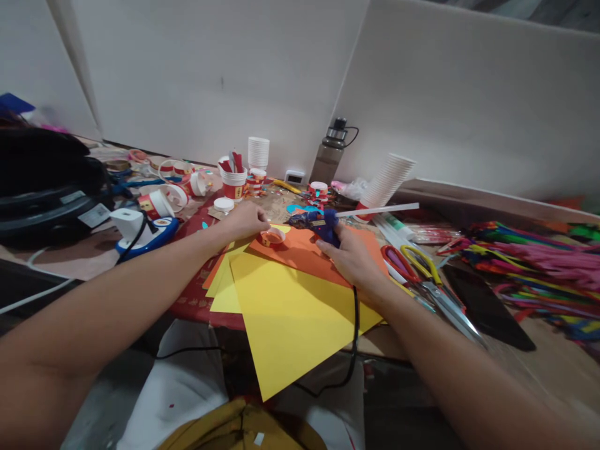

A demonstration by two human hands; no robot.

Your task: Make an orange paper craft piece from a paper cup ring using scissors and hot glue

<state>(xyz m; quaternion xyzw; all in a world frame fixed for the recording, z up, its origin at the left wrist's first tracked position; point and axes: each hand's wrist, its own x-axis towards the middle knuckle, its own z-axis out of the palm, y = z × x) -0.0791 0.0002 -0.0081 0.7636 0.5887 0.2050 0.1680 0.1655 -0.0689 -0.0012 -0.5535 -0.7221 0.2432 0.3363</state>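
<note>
My right hand (352, 257) grips a blue glue gun (321, 224) with a white glue stick (377, 212) poking out of its back; its nozzle points left toward a small red and white paper cup ring (272, 237). My left hand (246, 220) is closed in a pinch on that ring, holding it down on an orange paper sheet (304, 250). Yellow paper sheets (285, 312) lie under the orange one and hang over the table's front edge. The gun's black cord (355, 337) drops from my right wrist over the edge.
Cut paper cups (162, 200), a cup of red strips (233, 178) and white cup stacks (387, 181) crowd the back. A dark bottle (329, 153) stands by the wall. Scissors (422, 275), a black phone (487, 306) and coloured pipe cleaners (539, 262) lie right. A black bag (42, 187) sits left.
</note>
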